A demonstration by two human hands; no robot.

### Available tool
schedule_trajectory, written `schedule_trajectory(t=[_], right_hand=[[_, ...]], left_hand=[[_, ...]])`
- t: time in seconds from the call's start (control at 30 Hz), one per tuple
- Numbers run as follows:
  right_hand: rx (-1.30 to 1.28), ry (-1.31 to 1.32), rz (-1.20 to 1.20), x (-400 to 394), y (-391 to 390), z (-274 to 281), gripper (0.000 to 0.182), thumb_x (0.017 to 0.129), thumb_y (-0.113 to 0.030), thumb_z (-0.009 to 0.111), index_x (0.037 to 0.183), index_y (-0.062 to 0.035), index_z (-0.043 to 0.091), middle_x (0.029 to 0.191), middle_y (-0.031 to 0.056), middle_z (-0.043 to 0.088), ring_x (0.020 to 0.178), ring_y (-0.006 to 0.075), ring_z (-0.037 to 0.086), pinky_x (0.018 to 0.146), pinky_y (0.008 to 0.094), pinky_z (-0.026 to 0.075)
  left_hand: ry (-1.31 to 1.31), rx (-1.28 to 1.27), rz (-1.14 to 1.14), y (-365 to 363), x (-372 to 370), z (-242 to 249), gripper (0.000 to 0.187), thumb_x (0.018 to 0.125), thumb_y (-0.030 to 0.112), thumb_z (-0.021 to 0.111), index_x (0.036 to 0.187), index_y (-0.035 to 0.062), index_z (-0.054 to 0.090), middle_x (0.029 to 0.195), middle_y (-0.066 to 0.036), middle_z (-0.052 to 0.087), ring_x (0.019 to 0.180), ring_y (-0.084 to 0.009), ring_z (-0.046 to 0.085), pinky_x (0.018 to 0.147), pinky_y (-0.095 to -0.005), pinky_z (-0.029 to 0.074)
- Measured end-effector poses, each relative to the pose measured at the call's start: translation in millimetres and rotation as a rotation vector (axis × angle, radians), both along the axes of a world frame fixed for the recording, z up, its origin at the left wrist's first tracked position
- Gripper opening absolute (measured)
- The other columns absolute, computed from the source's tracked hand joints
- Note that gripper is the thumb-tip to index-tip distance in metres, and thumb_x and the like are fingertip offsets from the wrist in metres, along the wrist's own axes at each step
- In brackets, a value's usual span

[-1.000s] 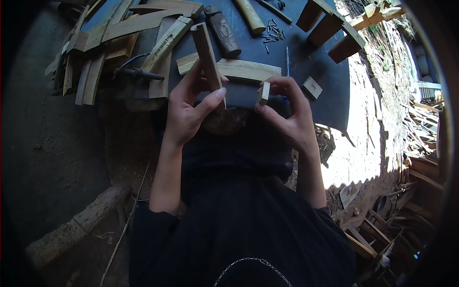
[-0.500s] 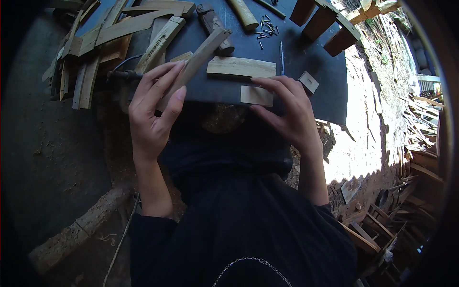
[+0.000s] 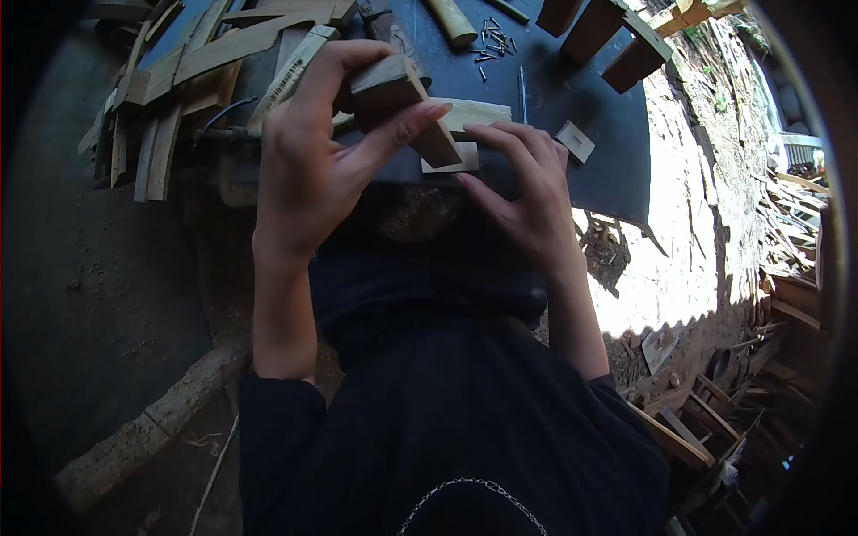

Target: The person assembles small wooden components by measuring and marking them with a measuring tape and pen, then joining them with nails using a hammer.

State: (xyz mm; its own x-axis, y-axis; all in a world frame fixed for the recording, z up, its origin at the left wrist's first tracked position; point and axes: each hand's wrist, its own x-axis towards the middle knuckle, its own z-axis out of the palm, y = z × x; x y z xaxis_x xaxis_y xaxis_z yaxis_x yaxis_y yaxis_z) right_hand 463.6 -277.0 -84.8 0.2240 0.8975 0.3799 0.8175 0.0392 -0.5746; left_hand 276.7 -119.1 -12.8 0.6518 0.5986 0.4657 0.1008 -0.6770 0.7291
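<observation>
In the head view, the left hand (image 3: 308,170) is raised above the near edge of the dark table (image 3: 608,152). Its thumb and fingers are clamped on a wooden block (image 3: 436,136); the thumb presses from the near side, and the index finger bends over its upper end. The block is tilted, with its lower end in front of a small flat piece (image 3: 470,156) of pale wood. Whether these two are touching, I cannot say.

The flat piece lies at the near edge of the table. The right hand (image 3: 536,192) is at its right end, with thumb and index finger apart, one on the near side and the other on the far side. I cannot tell if these fingers press on the wood.

Just behind the flat piece there is a longer pale piece (image 3: 483,112), partly hidden by the left hand and the block. To the right of it stand out a thin pen-like rod (image 3: 522,94) and a small squarish block (image 3: 575,141). Farther back are scattered a group of small metal fasteners (image 3: 494,39), near a round wooden handle (image 3: 450,22). At the left, many wooden strips (image 3: 232,49) lie piled across each other.
</observation>
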Motion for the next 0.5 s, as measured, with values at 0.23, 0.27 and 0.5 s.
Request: schedule_trajectory(t=[0.23,0.27,0.5], right_hand=[[-0.138,-0.148,-0.042,2,-5,1,0.05,0.085,-0.028,0.085,0.131,-0.018,0.068,0.125,0.009,0.06,0.123,0.0297,0.055,0.104,0.0471,0.038],[-0.158,-0.172,-0.052,1,-5,1,0.048,0.085,-0.028,0.085,0.129,-0.0176,0.068,0.125,0.0091,0.059,0.124,0.0298,0.054,0.103,0.0473,0.038],[-0.111,-0.095,0.082,17,1,9,0.041,0.082,-0.025,0.086,0.117,-0.0124,0.067,0.123,0.0091,0.06,0.121,0.0303,0.057,0.103,0.0454,0.039]], left_hand=[[0.062,0.153,-0.026,-7,26,-13,0.038,0.09,0.021,0.087,0.116,0.0048,0.065,0.096,-0.007,0.077,0.093,-0.017,0.077,0.078,-0.0315,0.06],[0.079,0.143,-0.037,-6,25,-12,0.037,0.09,0.021,0.087,0.115,0.0048,0.065,0.096,-0.007,0.077,0.093,-0.0168,0.077,0.078,-0.0313,0.06],[0.071,-0.071,-0.101,2,-4,-11,0.035,0.09,0.018,0.087,0.112,0.0034,0.064,0.096,-0.008,0.076,0.092,-0.0151,0.075,0.081,-0.0313,0.059]])
